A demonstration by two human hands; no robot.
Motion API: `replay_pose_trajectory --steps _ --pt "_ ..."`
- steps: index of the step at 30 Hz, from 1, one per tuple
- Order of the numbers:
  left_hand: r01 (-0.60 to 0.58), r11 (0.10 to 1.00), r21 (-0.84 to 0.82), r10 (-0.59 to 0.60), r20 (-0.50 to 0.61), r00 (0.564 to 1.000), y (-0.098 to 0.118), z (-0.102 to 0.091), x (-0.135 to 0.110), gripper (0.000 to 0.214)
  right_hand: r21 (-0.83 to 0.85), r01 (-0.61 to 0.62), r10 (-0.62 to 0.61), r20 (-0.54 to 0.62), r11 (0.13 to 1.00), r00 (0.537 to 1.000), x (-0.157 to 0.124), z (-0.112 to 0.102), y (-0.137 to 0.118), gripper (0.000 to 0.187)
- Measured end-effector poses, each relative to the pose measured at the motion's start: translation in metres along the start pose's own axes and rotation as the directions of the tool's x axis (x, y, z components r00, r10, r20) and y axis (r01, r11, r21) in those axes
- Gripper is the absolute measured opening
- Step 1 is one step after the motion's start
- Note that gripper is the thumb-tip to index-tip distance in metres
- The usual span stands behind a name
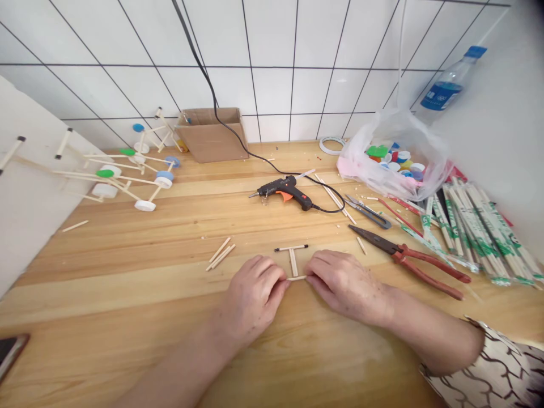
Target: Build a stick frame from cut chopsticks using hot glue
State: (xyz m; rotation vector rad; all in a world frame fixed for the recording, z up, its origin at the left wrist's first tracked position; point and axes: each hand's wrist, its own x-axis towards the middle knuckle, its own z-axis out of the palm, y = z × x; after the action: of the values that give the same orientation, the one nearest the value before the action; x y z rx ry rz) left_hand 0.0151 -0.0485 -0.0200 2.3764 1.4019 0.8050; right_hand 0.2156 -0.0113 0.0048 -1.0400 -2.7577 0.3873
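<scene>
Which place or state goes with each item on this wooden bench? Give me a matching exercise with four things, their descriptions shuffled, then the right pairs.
Things:
1. Black glue gun with orange trigger
2. Red-handled steel pliers
3. Thin pale wooden stick
4. Clear plastic bag

Places or states:
A. Pinched between the left hand and right hand
B. Holding multicoloured bottle caps, back right
C. Lying to the right of the hands, handles toward the person
D. Lying beyond the hands, nozzle pointing left

Pairs: 1-D, 2-C, 3-A, 4-B

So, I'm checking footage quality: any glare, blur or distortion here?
Head view: bright, even light, faint shadows, little glare; the white ceramic wall tiles bow toward the edges, wide-angle distortion; the bare left hand, bare right hand and thin wooden stick look sharp.
</scene>
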Motion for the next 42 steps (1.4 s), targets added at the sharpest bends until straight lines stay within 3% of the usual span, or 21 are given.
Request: replay_pose_trajectory --steps 8,12,19,23,29,42 --pt "-0.004 1.0 0.0 0.004 -0.017 1.0 0.001 0.001 0.0 0.019 0.027 0.0 0.001 -0.011 1.0 1.0 0.0 -0.001 -0.001 0.012" --pt "0.055 0.998 0.009 -0.055 -0.006 0.998 -0.01 -0.001 -0.005 0.012 0.091 -0.015 0.017 -0.014 0.996 1.0 0.0 -0.004 0.002 0.011" --pt "0.242 0.953 0.181 -0.219 -0.14 0.966 -0.038 -0.04 -0.007 0.011 0.237 -0.043 0.049 -0.016 0.971 0.999 -0.004 -0.005 0.01 0.013" --pt "0.329 0.914 0.238 -0.321 -0.072 0.944 -0.043 -0.06 -0.004 0.011 0.242 -0.034 0.037 -0.007 0.97 0.999 -0.003 -0.003 0.007 0.01" --pt "0.363 0.881 0.303 -0.391 0.037 0.92 -0.047 -0.073 -0.003 0.012 0.216 -0.048 0.05 -0.001 0.975 0.999 -0.002 -0.003 0.004 0.01" --pt "0.34 0.874 0.348 -0.391 0.089 0.916 -0.051 -0.073 -0.005 0.012 0.149 -0.039 0.043 -0.021 0.988 0.999 -0.002 0.002 0.002 0.013"
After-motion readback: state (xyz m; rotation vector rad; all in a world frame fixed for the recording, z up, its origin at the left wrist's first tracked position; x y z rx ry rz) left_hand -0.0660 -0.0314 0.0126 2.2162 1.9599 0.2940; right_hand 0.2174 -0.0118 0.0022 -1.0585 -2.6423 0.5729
